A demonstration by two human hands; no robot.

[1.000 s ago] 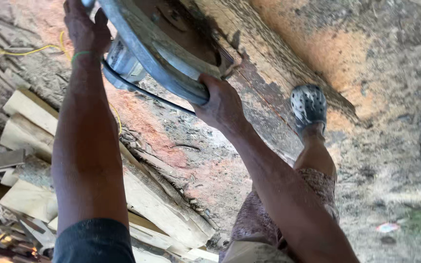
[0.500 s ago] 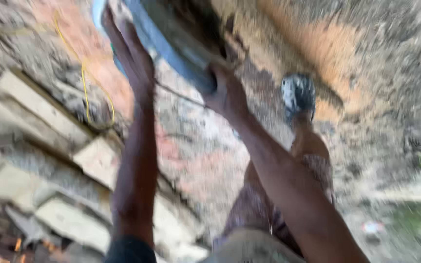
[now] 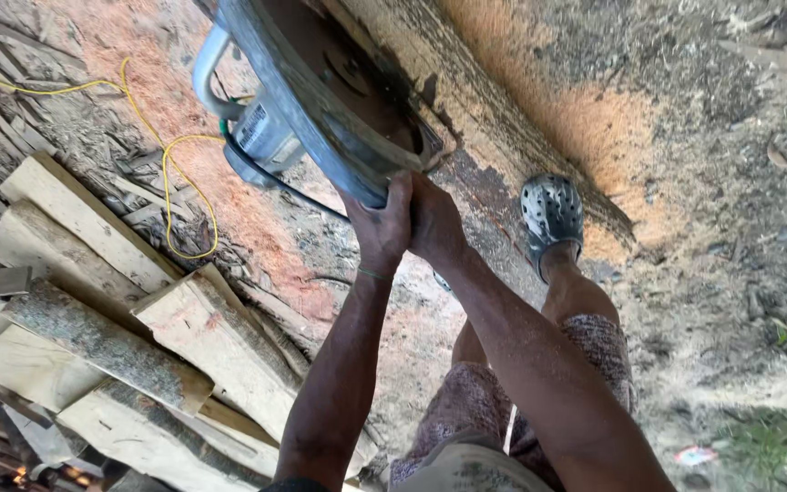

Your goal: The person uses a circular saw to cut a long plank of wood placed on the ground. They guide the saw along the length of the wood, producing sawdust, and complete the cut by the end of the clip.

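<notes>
A big circular saw (image 3: 311,100) with a grey metal guard and a silver motor body leans against a long bark-covered log (image 3: 503,118) on the ground. My left hand (image 3: 383,223) grips the lower edge of the saw's guard. My right hand (image 3: 434,223) holds the same edge right beside it, the two hands touching. A black cable (image 3: 284,187) runs from the motor under the guard. My right foot in a grey perforated clog (image 3: 551,214) rests against the log.
Rough-sawn planks and slabs (image 3: 138,337) are piled at the lower left. A yellow cord (image 3: 170,173) winds over orange sawdust on the dirt. Sawdust and bare ground with a little grass (image 3: 767,437) lie to the right of the log.
My left hand has come down from the top of the saw guard to its lower edge beside my right hand. The view has shifted, showing more of the plank pile.
</notes>
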